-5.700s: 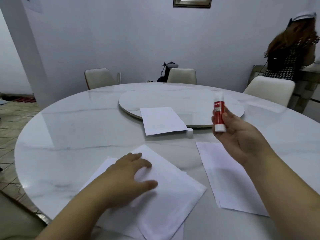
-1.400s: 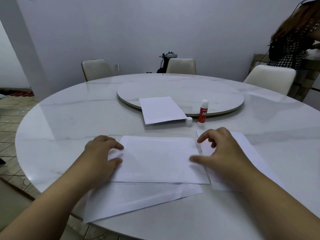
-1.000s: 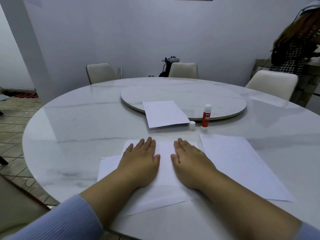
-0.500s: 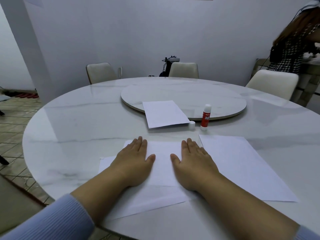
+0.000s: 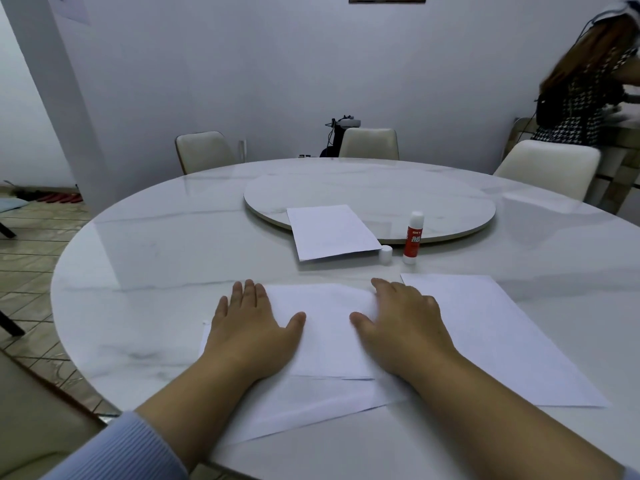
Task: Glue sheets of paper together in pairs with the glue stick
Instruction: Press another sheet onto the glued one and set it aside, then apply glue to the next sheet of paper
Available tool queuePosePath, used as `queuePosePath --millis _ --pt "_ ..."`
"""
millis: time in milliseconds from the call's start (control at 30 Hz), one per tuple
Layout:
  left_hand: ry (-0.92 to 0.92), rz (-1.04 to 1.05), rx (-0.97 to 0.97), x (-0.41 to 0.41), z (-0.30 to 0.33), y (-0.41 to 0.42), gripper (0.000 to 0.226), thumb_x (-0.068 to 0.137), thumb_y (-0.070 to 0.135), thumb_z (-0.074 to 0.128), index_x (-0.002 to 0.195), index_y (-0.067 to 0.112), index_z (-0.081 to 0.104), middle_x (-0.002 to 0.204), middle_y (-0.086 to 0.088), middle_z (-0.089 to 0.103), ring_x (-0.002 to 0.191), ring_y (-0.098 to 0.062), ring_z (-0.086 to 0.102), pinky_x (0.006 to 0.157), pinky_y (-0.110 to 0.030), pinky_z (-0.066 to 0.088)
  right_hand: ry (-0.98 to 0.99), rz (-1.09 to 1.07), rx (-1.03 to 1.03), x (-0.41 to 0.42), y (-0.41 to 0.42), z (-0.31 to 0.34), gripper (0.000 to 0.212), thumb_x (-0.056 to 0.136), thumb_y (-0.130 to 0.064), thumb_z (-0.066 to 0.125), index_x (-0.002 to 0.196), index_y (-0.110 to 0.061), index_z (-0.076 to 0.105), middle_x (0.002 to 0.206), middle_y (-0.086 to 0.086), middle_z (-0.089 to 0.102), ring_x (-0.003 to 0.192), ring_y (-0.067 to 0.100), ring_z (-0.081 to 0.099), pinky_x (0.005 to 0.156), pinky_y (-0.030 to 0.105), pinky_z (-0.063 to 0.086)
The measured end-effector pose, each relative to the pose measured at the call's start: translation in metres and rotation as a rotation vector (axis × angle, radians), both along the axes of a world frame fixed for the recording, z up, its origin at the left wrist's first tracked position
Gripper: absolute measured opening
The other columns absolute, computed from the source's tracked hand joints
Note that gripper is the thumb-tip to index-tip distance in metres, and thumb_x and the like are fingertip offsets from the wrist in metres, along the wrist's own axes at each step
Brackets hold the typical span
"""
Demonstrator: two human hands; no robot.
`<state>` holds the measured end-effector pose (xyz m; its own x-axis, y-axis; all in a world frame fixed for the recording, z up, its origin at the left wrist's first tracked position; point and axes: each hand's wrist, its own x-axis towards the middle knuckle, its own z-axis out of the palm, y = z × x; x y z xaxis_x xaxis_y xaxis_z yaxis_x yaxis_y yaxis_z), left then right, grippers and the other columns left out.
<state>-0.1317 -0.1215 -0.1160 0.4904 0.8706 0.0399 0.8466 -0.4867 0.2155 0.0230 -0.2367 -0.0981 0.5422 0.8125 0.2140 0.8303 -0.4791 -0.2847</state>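
A white sheet point(image 5: 325, 323) lies in front of me on top of other white sheets point(image 5: 311, 403) that stick out toward the table's near edge. My left hand point(image 5: 251, 327) presses flat on its left side and my right hand point(image 5: 401, 323) flat on its right side, palms down, fingers spread, holding nothing. A red and white glue stick point(image 5: 412, 239) stands upright and uncapped beyond my right hand, its white cap point(image 5: 385, 254) beside it. A single sheet point(image 5: 495, 337) lies to the right. Another sheet point(image 5: 329, 232) rests half on the turntable.
The round white marble table point(image 5: 156, 271) carries a raised turntable point(image 5: 398, 199) at its middle. Cream chairs point(image 5: 204, 150) stand around the far side. Another person point(image 5: 585, 95) stands at the far right by a counter. Tiled floor lies to the left.
Since the earlier frames the glue stick was set down upright. Both hands came flat onto the top sheet and have slid apart, left hand leftward and right hand rightward.
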Motion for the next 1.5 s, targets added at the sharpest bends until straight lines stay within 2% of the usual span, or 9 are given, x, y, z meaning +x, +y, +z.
queuePosePath --millis 133,267,467,667,800,933,1033,1133,1500 --pt "-0.019 0.001 0.001 -0.001 0.0 0.002 0.084 0.088 0.061 0.019 0.147 0.006 -0.004 0.159 -0.006 -0.008 0.144 -0.018 -0.015 0.116 -0.036 -0.007 0.33 -0.026 0.315 0.007 -0.008 0.011 0.049 0.074 -0.034 0.071 0.12 -0.032 0.053 0.11 -0.005 0.057 0.101 0.013 0.051 0.082 0.025 0.04" --pt "-0.146 0.034 -0.027 -0.001 0.003 0.004 0.072 0.094 0.05 0.019 0.148 0.008 -0.002 0.159 -0.009 -0.007 0.145 -0.021 -0.013 0.116 -0.036 -0.003 0.605 0.058 0.397 0.02 -0.016 0.021 0.028 0.082 -0.022 0.067 0.101 -0.043 0.063 0.081 -0.008 0.059 0.07 0.007 0.056 0.056 0.014 0.04" --pt "-0.804 0.185 -0.14 -0.01 0.013 0.013 0.047 0.098 0.031 0.025 0.141 0.014 0.03 0.15 -0.007 0.032 0.138 -0.023 0.027 0.106 -0.032 0.021 0.625 0.109 0.523 0.035 -0.029 0.043 0.028 0.083 -0.004 0.068 0.072 -0.029 0.076 0.07 -0.01 0.073 0.05 0.0 0.056 0.046 0.009 0.041" --pt "-0.893 0.201 -0.145 -0.006 0.016 0.015 0.035 0.097 0.026 0.027 0.123 0.013 0.047 0.131 -0.011 0.049 0.119 -0.026 0.042 0.087 -0.028 0.026 0.741 0.011 1.052 0.035 -0.015 0.08 0.018 0.086 -0.01 0.065 0.089 -0.024 0.075 0.088 -0.01 0.075 0.071 -0.005 0.066 0.068 0.008 0.051" --pt "-0.832 0.157 -0.102 -0.003 0.014 0.014 0.038 0.096 0.026 0.028 0.126 0.013 0.046 0.133 -0.007 0.048 0.122 -0.023 0.041 0.089 -0.029 0.029 1.059 -0.001 0.943 0.023 0.045 0.082 0.041 0.091 0.005 0.045 0.125 -0.013 0.058 0.115 0.003 0.062 0.083 0.013 0.067 0.059 0.017 0.056" --pt "-0.809 0.139 -0.068 -0.002 0.013 0.011 0.038 0.096 0.026 0.028 0.13 0.016 0.043 0.134 -0.003 0.047 0.126 -0.02 0.038 0.09 -0.027 0.027 1.183 -0.148 0.889 0.013 0.103 0.069 0.05 0.088 0.01 0.042 0.13 -0.015 0.054 0.131 0.007 0.053 0.103 0.029 0.064 0.083 0.033 0.057" --pt "-0.789 0.131 -0.053 -0.002 0.012 0.01 0.038 0.096 0.027 0.028 0.13 0.016 0.043 0.134 -0.001 0.046 0.126 -0.019 0.038 0.093 -0.028 0.028 1.158 -0.301 0.87 0.012 0.13 0.051 0.046 0.088 0.01 0.043 0.126 -0.012 0.057 0.13 0.008 0.056 0.102 0.027 0.062 0.091 0.034 0.054" --pt "-0.782 0.125 -0.055 -0.002 0.011 0.012 0.037 0.097 0.026 0.028 0.129 0.016 0.043 0.135 -0.001 0.046 0.127 -0.019 0.037 0.098 -0.031 0.029 1.063 -0.411 0.781 0.016 0.138 0.035 0.039 0.089 0.008 0.045 0.122 -0.007 0.061 0.126 0.011 0.06 0.094 0.022 0.059 0.072 0.009 0.046" --pt "-0.74 0.104 -0.066 0.0 0.009 0.014 0.039 0.095 0.022 0.027 0.131 0.014 0.041 0.136 -0.002 0.044 0.127 -0.019 0.036 0.092 -0.026 0.025 0.927 -0.406 0.613 0.032 0.142 0.013 0.021 0.085 -0.003 0.061 0.105 -0.008 0.068 0.109 0.014 0.069 0.093 0.028 0.064 0.078 0.029 0.051"
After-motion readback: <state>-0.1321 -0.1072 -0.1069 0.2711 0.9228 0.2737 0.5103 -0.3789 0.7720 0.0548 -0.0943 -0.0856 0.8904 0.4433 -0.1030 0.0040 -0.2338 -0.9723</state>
